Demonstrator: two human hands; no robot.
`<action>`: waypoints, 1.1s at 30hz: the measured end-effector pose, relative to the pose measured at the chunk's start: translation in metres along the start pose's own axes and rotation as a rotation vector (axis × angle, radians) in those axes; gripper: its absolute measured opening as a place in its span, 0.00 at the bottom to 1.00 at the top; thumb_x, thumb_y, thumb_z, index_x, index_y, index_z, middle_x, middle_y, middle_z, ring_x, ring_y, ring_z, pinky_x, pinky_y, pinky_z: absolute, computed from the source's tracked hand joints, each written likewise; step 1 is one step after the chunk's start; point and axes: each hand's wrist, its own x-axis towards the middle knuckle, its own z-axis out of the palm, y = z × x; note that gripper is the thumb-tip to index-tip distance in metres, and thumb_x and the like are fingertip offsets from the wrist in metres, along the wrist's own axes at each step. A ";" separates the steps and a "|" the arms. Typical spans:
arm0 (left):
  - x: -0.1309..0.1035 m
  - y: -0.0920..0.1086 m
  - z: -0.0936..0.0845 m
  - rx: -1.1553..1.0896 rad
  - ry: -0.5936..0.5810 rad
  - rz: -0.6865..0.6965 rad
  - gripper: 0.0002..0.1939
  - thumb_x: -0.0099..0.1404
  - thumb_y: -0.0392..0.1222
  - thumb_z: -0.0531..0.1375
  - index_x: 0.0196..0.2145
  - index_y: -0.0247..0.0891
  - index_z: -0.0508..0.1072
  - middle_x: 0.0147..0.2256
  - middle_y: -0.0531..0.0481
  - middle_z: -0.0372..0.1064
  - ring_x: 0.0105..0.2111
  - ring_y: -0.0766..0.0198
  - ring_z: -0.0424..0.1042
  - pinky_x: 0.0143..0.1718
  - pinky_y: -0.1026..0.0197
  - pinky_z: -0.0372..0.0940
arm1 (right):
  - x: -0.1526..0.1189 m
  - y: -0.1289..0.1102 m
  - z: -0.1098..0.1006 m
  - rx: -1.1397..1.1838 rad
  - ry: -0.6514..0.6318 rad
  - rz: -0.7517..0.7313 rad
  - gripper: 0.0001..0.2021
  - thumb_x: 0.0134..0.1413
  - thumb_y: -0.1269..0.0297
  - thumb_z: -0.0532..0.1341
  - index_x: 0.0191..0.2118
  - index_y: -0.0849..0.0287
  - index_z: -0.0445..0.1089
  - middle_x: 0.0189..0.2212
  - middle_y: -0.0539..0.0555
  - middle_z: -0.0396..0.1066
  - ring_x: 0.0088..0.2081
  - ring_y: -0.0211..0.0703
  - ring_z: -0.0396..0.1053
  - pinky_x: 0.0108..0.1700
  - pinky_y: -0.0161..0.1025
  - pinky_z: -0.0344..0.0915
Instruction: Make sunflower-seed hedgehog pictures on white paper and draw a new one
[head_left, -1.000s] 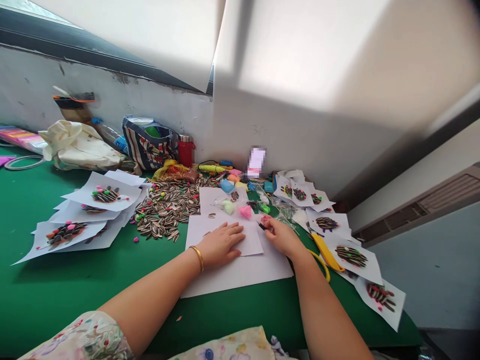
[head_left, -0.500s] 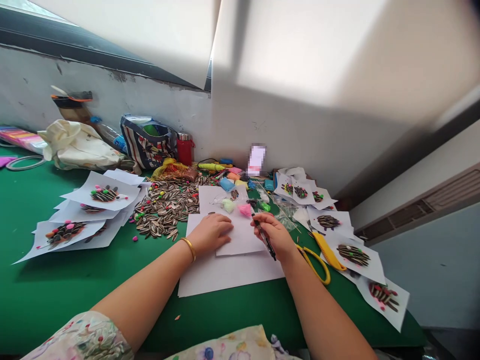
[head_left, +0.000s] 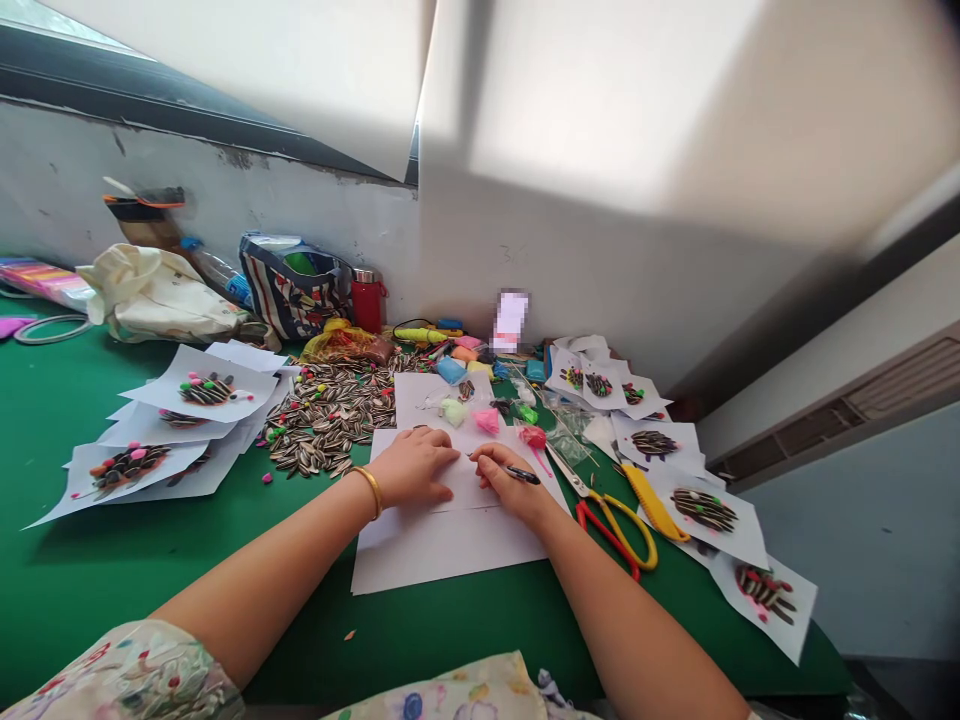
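White sheets of paper lie stacked on the green table in front of me. Flat on the upper sheet rests my left hand, fingers stretched out and a gold bracelet at the wrist. My right hand is closed round a black pen, its tip down at the paper near the left fingertips. Just beyond the hands are a pink clay lump, a pale green one and a red one. Scissors with red and yellow handles lie to the right of my right forearm.
Sunflower seeds are heaped at the left. Papers with seed hedgehogs lie at the left and right. A yellow utility knife lies beside the scissors. A red flask, a striped bag and a phone stand along the wall.
My right hand has moved left and lowered the pen from upright to a slant at the paper. The red clay and the scissors' red handle have come into view.
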 end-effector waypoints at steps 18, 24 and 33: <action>-0.017 -0.021 0.002 -0.136 -0.016 0.044 0.37 0.51 0.56 0.70 0.58 0.46 0.69 0.58 0.46 0.65 0.61 0.45 0.59 0.62 0.47 0.53 | -0.003 -0.011 0.036 -0.217 0.069 -0.011 0.04 0.50 0.68 0.58 0.29 0.56 0.70 0.27 0.47 0.71 0.29 0.38 0.67 0.32 0.35 0.61; -0.016 -0.027 0.001 -0.171 0.022 0.102 0.23 0.60 0.43 0.64 0.54 0.44 0.72 0.57 0.47 0.67 0.57 0.52 0.65 0.60 0.53 0.58 | -0.007 -0.012 0.038 -0.301 0.059 -0.052 0.05 0.51 0.68 0.57 0.29 0.56 0.70 0.27 0.47 0.71 0.29 0.38 0.66 0.32 0.35 0.61; -0.015 -0.027 0.002 -0.176 0.026 0.099 0.23 0.60 0.42 0.64 0.53 0.43 0.73 0.56 0.46 0.68 0.57 0.52 0.66 0.59 0.53 0.59 | -0.009 -0.010 0.039 -0.323 0.033 -0.067 0.05 0.52 0.68 0.58 0.30 0.55 0.71 0.28 0.48 0.72 0.29 0.38 0.67 0.33 0.35 0.61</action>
